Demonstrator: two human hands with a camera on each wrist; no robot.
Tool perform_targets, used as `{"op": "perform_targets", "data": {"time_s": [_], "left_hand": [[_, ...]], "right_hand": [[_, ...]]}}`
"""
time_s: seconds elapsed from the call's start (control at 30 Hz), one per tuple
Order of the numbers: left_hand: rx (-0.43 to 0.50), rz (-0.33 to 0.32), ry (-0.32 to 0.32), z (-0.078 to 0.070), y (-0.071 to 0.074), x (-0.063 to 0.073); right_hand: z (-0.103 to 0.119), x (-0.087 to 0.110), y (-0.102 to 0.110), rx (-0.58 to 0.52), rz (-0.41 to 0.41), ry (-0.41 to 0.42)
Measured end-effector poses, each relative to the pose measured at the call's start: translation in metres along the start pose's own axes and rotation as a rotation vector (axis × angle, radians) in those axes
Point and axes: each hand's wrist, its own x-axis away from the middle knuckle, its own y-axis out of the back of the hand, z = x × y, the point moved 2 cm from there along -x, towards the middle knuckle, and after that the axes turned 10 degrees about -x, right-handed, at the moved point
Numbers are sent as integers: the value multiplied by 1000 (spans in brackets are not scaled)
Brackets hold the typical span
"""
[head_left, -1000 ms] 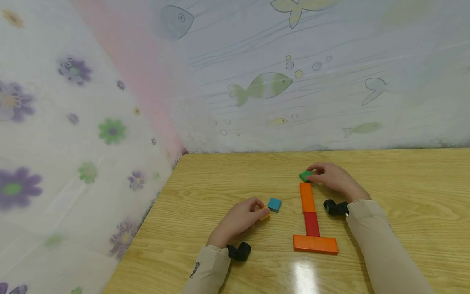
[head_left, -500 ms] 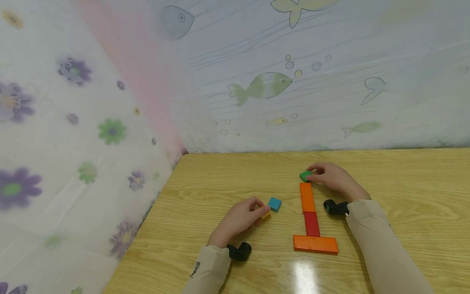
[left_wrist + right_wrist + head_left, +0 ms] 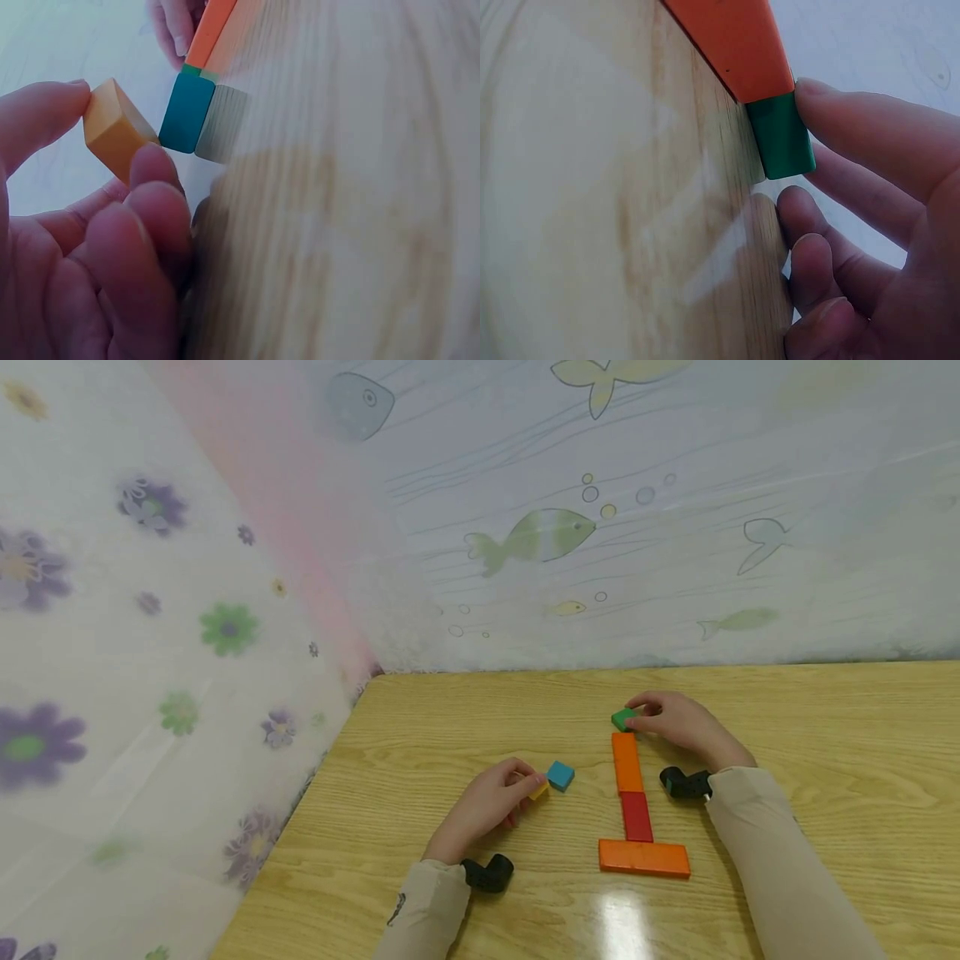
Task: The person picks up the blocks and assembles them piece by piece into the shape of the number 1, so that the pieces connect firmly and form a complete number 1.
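My left hand [image 3: 483, 802] pinches a small yellow block [image 3: 538, 790] between thumb and fingertip. In the left wrist view the yellow block [image 3: 112, 135] is tilted, with one lower corner right at the edge of a blue block [image 3: 187, 112]. That blue block [image 3: 560, 775] lies flat in the head view. At the far end of a row of blocks, my right hand [image 3: 678, 724] pinches a green square block [image 3: 622, 719]. In the right wrist view the green block [image 3: 784, 139] sits against the end of an orange block [image 3: 739, 45], thumb at its side.
An upright orange block [image 3: 627, 762] leads down to a red block [image 3: 637, 817]. Below it, a long orange block [image 3: 643, 857] lies crosswise. The wooden table [image 3: 420, 727] meets a fish-print curtain [image 3: 675, 568] behind and a flower-print one [image 3: 187, 693] at left.
My left hand has shifted slightly left and away from me with the yellow block, and more of that block shows. The right hand and the row of blocks have stayed in place.
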Motion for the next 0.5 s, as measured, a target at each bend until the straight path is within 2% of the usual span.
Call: {"op": "perform_targets", "data": {"time_s": [0.27, 0.5], "left_hand": [[92, 4, 0, 3, 2, -2], [133, 27, -9, -22, 14, 15]], "right_hand": [[0, 0, 0, -2, 0, -1], [1, 1, 1, 5, -5, -1]]}}
